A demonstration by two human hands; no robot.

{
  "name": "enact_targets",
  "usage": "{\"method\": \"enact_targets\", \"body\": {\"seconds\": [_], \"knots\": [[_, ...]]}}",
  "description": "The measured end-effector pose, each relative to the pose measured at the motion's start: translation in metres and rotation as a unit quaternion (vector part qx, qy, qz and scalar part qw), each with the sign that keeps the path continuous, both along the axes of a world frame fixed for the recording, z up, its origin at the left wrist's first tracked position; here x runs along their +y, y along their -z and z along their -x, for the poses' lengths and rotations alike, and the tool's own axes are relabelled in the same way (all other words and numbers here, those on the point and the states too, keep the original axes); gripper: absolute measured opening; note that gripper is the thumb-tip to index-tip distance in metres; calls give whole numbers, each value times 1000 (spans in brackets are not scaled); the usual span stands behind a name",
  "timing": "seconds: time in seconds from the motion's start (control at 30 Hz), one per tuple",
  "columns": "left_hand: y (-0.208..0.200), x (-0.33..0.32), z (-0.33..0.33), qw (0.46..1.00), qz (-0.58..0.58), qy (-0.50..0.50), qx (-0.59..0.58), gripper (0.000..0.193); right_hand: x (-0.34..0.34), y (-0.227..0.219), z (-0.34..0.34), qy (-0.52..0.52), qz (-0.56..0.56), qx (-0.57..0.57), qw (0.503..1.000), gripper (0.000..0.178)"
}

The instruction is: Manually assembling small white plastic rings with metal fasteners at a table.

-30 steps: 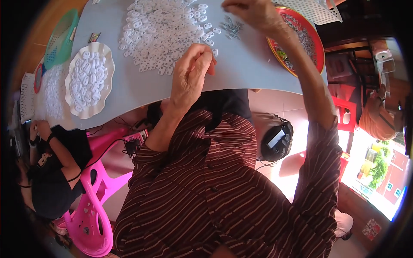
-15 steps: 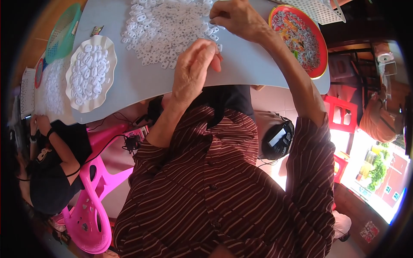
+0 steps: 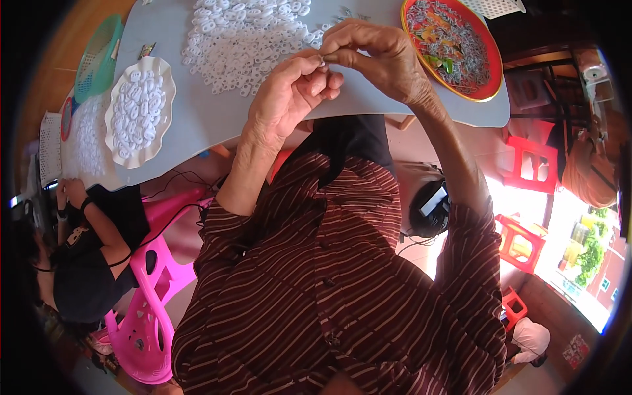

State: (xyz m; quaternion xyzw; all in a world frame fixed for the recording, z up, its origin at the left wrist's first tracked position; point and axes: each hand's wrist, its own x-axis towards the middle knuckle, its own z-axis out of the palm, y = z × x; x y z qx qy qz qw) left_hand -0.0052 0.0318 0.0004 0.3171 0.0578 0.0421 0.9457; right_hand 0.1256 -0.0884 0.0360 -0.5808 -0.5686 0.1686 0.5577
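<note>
My left hand is closed in a pinch near the table's front edge, palm turned partly up. Its fingertips meet those of my right hand, whose thumb and index finger are pinched together too. Whatever lies between the fingertips is too small to make out. Just beyond the hands spreads a heap of small white plastic pieces with holes. Right of my right hand stands a red round tray of small grey metal pieces. A few loose metal pieces lie on the table behind the hands.
A scalloped white plate of white oval pieces stands at left on the grey table. Beyond it are a green basket and another white heap. Another person sits at left near a pink chair. Red stools stand at right.
My right hand has come left and nearer from the table by the white heap, and its fingertips now meet my left hand's. My left hand has turned its palm more upward. The view has shifted slightly.
</note>
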Motion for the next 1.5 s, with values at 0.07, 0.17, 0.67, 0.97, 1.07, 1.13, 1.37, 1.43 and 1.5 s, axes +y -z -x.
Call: {"method": "enact_targets", "body": {"seconds": [0.07,0.17,0.67,0.97,1.07,1.13,1.37,1.43,1.5], "knots": [[1,-4,-1,999,-26,-30,0,19,-6,9,3,42,4,77,996,10],[-1,-13,2,987,-105,-124,1,16,-12,17,2,63,5,175,983,14],[-12,-12,12,846,-511,-138,61,11,-11,-5,2,168,159,-49,972,13],[-9,-20,9,835,-518,-181,52,11,28,3,-95,182,188,-279,924,15],[-7,-20,10,833,-520,-187,34,9,41,-1,-93,161,209,-314,912,15],[-7,-21,10,840,-508,-190,17,8,45,-1,-92,154,223,-312,910,15],[-11,-22,12,844,-506,-176,20,13,58,-5,-113,65,265,-302,913,18],[-12,-21,13,854,-492,-166,34,14,64,-9,-114,59,300,-312,900,17],[-12,-22,12,859,-484,-163,31,14,67,-3,-123,58,336,-320,884,16]]}}
